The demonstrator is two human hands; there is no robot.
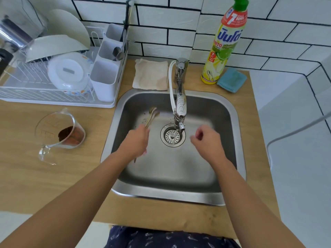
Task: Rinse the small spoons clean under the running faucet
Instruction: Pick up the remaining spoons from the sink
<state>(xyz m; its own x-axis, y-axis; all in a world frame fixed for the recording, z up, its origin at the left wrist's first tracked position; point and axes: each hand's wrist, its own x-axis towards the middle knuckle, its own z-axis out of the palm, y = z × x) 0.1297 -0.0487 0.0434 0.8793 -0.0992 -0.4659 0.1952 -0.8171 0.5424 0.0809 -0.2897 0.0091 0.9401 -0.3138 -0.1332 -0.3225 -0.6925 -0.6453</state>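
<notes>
My left hand [137, 140] is over the left half of the steel sink [231, 111], closed around a bunch of small spoons [152, 115]. Their bowls stick out past my fingers toward the back of the basin, and the handle ends show below my wrist. The spoons are blurred and to the left of the water. The faucet [180, 104] reaches over the drain [172, 134], and a thin stream falls from its tip onto the strainer. My right hand [207, 140] hovers right of the drain with its fingers loosely curled, holding nothing.
A white dish rack [53, 97] with plates and a cutlery holder stands at the back left. A glass measuring cup [60, 135] with brown powder sits left of the sink. Behind the sink are a folded cloth [151, 75], a dish soap bottle [224, 47] and a blue sponge [232, 79].
</notes>
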